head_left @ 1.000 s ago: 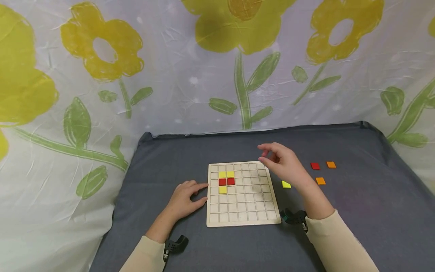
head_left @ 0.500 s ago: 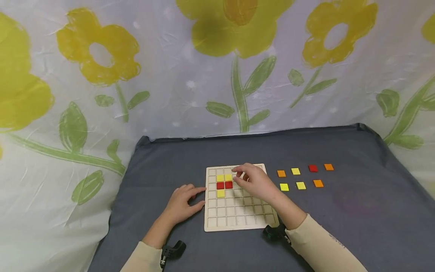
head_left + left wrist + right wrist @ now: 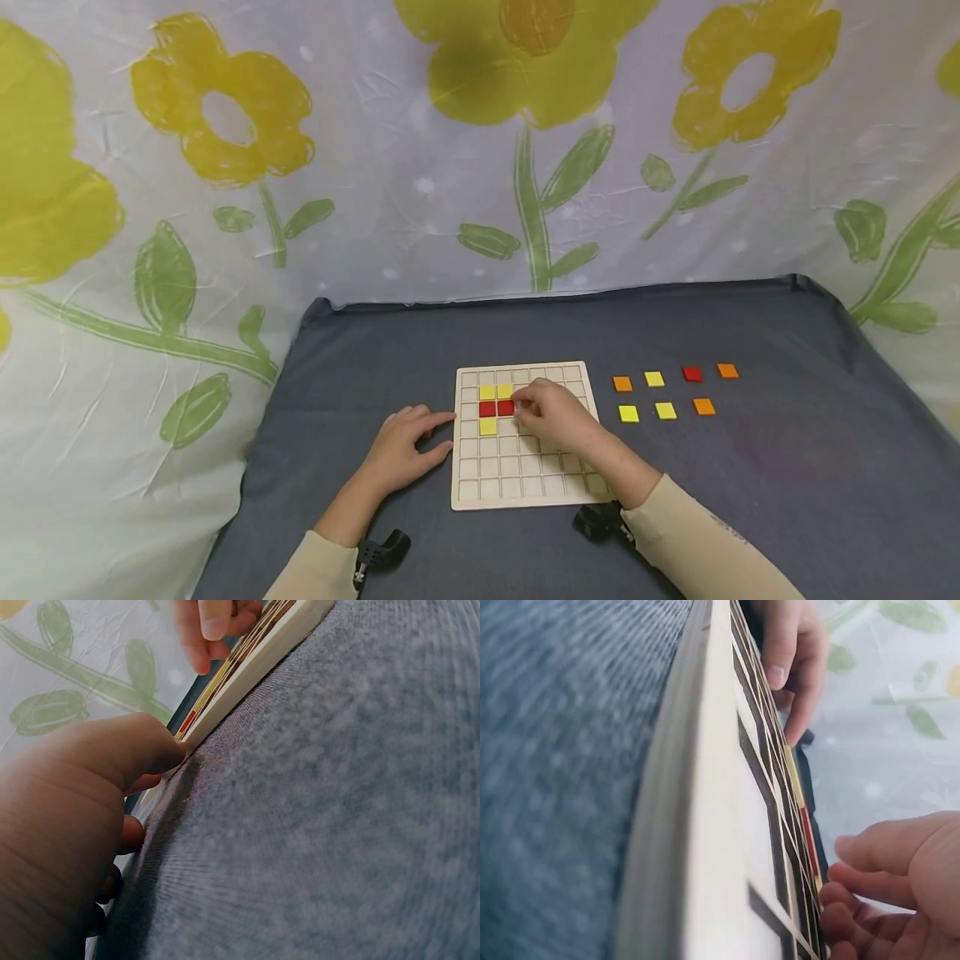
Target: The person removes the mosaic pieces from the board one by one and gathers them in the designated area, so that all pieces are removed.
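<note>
A pale wooden grid board (image 3: 525, 487) lies on the cloth, with yellow tiles (image 3: 488, 427) and two red tiles (image 3: 487, 408) in its upper left cells. My left hand (image 3: 401, 450) rests at the board's left edge, index fingertip and thumb spread against it; the left wrist view shows that thumb (image 3: 161, 746) by the board's side. Over the board, my right hand (image 3: 555, 414) has its loosely bent fingertips at the right-hand red tile. No tile shows between the right fingers (image 3: 877, 885) in the right wrist view. Part of the grid is hidden under this hand.
Right of the board lie loose tiles in two rows: orange (image 3: 622, 383), yellow (image 3: 665, 411) and red (image 3: 692, 374) ones. Dark grey cloth (image 3: 750, 483) covers the table. A flower-printed curtain (image 3: 390, 208) hangs behind and at the sides.
My right hand has come left and down from above the board's upper right corner to the red tile, uncovering loose tiles at the right. My left hand stays at the board's edge.
</note>
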The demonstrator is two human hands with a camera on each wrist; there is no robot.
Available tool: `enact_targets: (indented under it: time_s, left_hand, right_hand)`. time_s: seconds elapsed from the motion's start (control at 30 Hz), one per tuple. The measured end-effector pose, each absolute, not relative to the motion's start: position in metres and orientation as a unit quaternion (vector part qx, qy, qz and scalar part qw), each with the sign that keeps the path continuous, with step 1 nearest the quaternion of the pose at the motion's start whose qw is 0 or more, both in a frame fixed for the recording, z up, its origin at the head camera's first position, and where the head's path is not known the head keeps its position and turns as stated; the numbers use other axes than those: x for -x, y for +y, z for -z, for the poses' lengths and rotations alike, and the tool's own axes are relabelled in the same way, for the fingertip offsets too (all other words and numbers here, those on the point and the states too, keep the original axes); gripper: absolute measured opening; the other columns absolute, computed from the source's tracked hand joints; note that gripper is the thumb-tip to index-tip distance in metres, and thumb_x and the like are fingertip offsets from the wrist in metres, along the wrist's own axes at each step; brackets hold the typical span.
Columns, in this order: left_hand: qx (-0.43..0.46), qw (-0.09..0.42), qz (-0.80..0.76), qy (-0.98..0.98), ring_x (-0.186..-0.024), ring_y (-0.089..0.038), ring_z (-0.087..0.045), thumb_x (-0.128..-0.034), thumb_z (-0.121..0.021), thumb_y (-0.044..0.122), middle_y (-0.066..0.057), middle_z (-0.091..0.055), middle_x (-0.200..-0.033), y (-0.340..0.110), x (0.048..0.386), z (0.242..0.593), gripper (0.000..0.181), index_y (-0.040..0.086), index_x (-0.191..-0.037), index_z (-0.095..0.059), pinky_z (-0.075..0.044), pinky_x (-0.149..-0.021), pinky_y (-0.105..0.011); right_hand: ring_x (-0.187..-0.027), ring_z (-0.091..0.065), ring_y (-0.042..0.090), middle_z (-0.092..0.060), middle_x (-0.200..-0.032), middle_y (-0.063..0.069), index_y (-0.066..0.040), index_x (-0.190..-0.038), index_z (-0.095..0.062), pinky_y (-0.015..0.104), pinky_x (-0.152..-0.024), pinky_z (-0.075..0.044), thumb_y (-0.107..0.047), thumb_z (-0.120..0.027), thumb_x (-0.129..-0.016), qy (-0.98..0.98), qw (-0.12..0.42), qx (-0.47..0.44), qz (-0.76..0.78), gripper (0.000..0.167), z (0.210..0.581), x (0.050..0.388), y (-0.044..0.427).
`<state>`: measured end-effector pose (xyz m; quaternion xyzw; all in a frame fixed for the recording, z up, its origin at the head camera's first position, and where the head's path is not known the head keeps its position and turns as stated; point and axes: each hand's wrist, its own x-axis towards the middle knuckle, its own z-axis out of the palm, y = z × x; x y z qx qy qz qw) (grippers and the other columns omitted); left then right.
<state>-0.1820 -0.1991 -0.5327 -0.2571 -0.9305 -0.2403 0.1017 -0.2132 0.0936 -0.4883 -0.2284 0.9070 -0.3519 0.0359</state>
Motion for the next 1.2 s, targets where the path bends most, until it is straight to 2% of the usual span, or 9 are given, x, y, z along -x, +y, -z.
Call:
enact_targets:
  time_s: [0.27, 0.6, 0.83, 1.07, 1.2]
  left_hand:
    - [0.258, 0.105, 0.241, -0.930, -0.070, -0.008, -0.036, -0.0890, -0.080, 0.032, 0.009, -0.044, -0.077, -0.199, 0.183, 0.528, 0.040, 0.021, -0.127, -0.075, -0.032, -0.069, -0.033]
    - [0.258, 0.103, 0.240, -0.930, -0.070, -0.007, -0.036, -0.0888, -0.081, 0.033, 0.009, -0.044, -0.077, -0.199, 0.184, 0.530, 0.040, 0.023, -0.127, -0.074, -0.031, -0.069, -0.033]
    - [0.258, 0.101, 0.241, -0.930, -0.070, -0.008, -0.036, -0.0887, -0.081, 0.033, 0.009, -0.043, -0.077, -0.199, 0.182, 0.530, 0.040, 0.022, -0.126, -0.075, -0.031, -0.068, -0.032]
    - [0.259, 0.099, 0.239, -0.930, -0.070, -0.008, -0.036, -0.0892, -0.080, 0.033, 0.010, -0.043, -0.077, -0.198, 0.182, 0.530, 0.039, 0.021, -0.126, -0.074, -0.032, -0.068, -0.033]
    - [0.259, 0.098, 0.240, -0.931, -0.070, -0.007, -0.036, -0.0894, -0.080, 0.034, 0.010, -0.043, -0.077, -0.198, 0.182, 0.531, 0.039, 0.022, -0.127, -0.074, -0.032, -0.068, -0.032]
  right_hand:
    - [-0.084, -0.057, 0.015, -0.065, -0.098, 0.002, -0.002, -0.111, -0.076, 0.036, -0.079, -0.051, -0.010, -0.076, -0.092, 0.917, 0.008, 0.231, 0.326, 0.021, 0.494, 0.215, 0.090]
    - [-0.081, -0.054, 0.013, -0.057, -0.090, -0.005, -0.011, -0.105, -0.073, 0.034, -0.076, -0.047, -0.018, -0.081, -0.090, 0.921, 0.017, 0.183, 0.343, 0.018, 0.499, 0.214, 0.086]
    - [-0.083, -0.057, 0.012, -0.064, -0.095, -0.006, -0.014, -0.103, -0.071, 0.035, -0.078, -0.048, -0.014, -0.083, -0.086, 0.916, 0.006, 0.177, 0.360, 0.021, 0.502, 0.214, 0.085]
    - [-0.062, -0.050, 0.010, -0.066, -0.090, -0.008, -0.015, -0.104, -0.071, 0.031, -0.063, -0.044, -0.008, -0.082, -0.086, 0.904, 0.010, 0.187, 0.383, 0.022, 0.503, 0.214, 0.084]
    - [-0.059, -0.051, 0.008, -0.065, -0.087, -0.009, -0.014, -0.105, -0.069, 0.028, -0.060, -0.044, -0.005, -0.081, -0.086, 0.892, 0.002, 0.197, 0.407, 0.024, 0.504, 0.214, 0.084]
